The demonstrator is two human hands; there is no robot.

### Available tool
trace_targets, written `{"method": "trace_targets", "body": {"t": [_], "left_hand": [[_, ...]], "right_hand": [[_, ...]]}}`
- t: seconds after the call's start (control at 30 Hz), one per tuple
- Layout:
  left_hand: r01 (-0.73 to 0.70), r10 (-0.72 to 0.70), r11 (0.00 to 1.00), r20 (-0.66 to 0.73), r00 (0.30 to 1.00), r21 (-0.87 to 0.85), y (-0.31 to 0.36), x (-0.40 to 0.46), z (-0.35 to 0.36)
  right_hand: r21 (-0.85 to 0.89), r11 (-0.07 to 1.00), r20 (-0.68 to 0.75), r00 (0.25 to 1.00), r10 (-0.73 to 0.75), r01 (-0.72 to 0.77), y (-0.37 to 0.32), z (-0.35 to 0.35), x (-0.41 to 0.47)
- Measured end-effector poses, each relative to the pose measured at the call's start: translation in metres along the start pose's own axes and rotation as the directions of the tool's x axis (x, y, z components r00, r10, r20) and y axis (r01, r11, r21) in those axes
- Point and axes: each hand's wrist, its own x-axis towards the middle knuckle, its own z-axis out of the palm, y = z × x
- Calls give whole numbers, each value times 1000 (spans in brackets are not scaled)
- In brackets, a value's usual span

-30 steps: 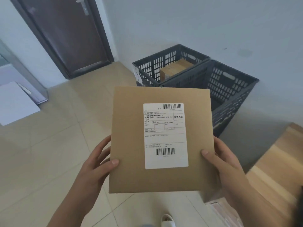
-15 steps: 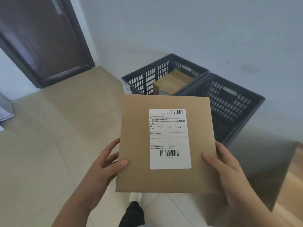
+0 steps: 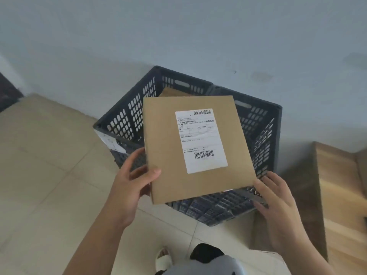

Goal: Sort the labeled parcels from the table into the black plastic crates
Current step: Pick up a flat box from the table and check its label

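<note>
A flat brown cardboard parcel (image 3: 166,139) with a white shipping label (image 3: 200,139) hangs tilted above two black plastic crates. My left hand (image 3: 131,183) grips its lower left edge, thumb on top. My right hand (image 3: 276,205) is at the lower right corner with its fingers spread and fairly straight, their tips at the parcel's edge. The left crate (image 3: 127,120) holds another brown parcel (image 3: 172,91), mostly hidden. The right crate (image 3: 266,135) lies largely beneath the held parcel, and its inside is hidden.
Both crates stand on the tiled floor (image 3: 49,155) against a pale wall. A wooden table (image 3: 341,191) is at the right edge. A dark door (image 3: 8,94) shows at the far left. My shoe (image 3: 163,259) is just before the crates.
I have come up to the crates and the parcel now hangs over them. My right hand has loosened from the parcel's right edge to its lower corner, fingers spread.
</note>
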Motion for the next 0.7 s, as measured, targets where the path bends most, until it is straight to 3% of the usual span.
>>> {"method": "trace_targets", "body": {"t": [0.1,0.2,0.3,0.47,0.6,0.7], "left_hand": [[9,-10,1000,47,999,22,15,48,24],[57,-66,996,134,989,73,27,92,55],[89,-119,985,208,971,150,32,129,89],[149,-219,939,207,953,310,26,191,129],[145,-319,810,219,922,568,10,243,150],[58,-234,698,151,961,713,-7,273,158]], "right_hand": [[242,936,75,967,245,-256,-3,16,5],[399,822,203,913,354,-407,-9,41,25],[544,701,212,883,418,-462,-13,62,60],[720,495,217,835,506,-487,-1,75,125],[826,301,220,763,607,-477,22,79,176],[856,225,239,743,625,-465,40,82,210]]}}
